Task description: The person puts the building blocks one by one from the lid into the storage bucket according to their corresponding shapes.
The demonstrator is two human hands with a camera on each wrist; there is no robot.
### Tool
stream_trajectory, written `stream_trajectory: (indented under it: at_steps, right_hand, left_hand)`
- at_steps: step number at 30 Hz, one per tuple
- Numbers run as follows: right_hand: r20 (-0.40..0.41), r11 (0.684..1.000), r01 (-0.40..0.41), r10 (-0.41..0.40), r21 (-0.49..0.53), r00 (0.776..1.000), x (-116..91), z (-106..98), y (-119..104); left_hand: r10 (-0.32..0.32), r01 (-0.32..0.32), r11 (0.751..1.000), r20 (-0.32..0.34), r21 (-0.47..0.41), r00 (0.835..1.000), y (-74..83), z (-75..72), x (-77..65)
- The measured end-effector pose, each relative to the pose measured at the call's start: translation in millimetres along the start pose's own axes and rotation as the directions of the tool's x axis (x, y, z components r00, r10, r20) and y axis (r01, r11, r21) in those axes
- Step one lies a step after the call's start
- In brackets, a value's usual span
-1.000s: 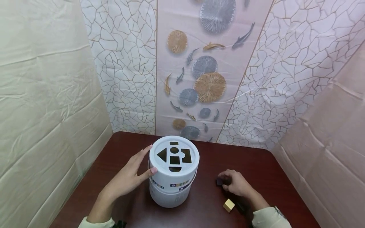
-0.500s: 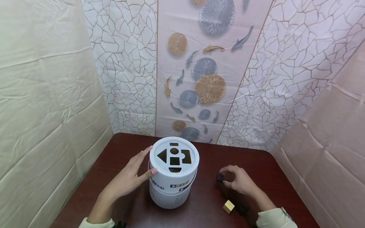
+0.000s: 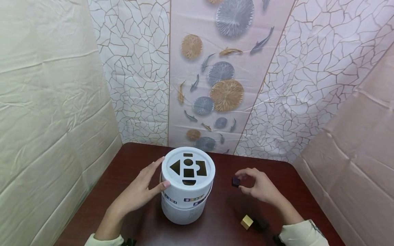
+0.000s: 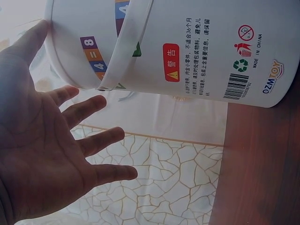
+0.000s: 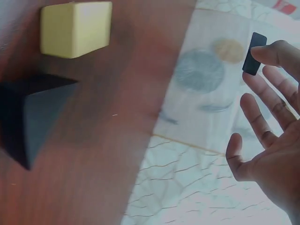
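A white bucket [image 3: 181,210] with a lid [image 3: 203,182] stands on the table. The lid has several shaped cut-outs: triangle, circle, square and others. My left hand [image 3: 138,191] touches the lid's left rim with thumb and fingertips, fingers spread and straight, as the left wrist view also shows. To the bucket's right, my right hand [image 3: 261,188] pinches a small black block [image 3: 235,181] between thumb and fingers, above the table. In the right wrist view this block [image 5: 250,63] appears thin and oblong, the other fingers loosely extended.
A yellow block [image 3: 247,222] lies on the dark red table [image 3: 221,205] below my right hand. Beside it is a black wedge-like block [image 5: 47,112], hard to make out in the head view. Patterned cloth [image 3: 138,85] hangs behind the table.
My right hand has lifted the small black block off the table and moved it slightly farther away. The left hand, bucket and yellow block stay where they were.
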State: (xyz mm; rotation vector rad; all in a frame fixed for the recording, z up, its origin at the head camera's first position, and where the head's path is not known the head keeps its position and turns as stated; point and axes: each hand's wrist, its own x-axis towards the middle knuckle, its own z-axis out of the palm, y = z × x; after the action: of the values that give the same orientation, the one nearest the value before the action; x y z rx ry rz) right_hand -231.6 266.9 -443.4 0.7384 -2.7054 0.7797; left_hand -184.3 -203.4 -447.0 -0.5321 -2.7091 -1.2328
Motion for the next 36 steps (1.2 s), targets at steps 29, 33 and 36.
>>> stream_trajectory:
  at_steps: [29, 33, 36]
  right_hand:
    - [-0.072, 0.984, 0.158, -0.152, 0.078, 0.986, 40, -36, -77]
    - [-0.073, 0.983, 0.168, -0.162, 0.08, 0.984, 44, -36, -85]
    - [-0.071, 0.979, 0.185, -0.179, 0.081, 0.981, 48, -35, -90]
  left_hand:
    - [0.012, -0.012, 1.0, 0.001, 0.0, 1.0, -0.1, -1.7, 0.5]
    - [0.005, -0.005, 1.0, 0.003, -0.002, 1.0, -0.3, -1.8, 0.0]
    - [0.005, -0.005, 1.0, 0.004, -0.001, 1.0, -0.4, -1.9, 0.2]
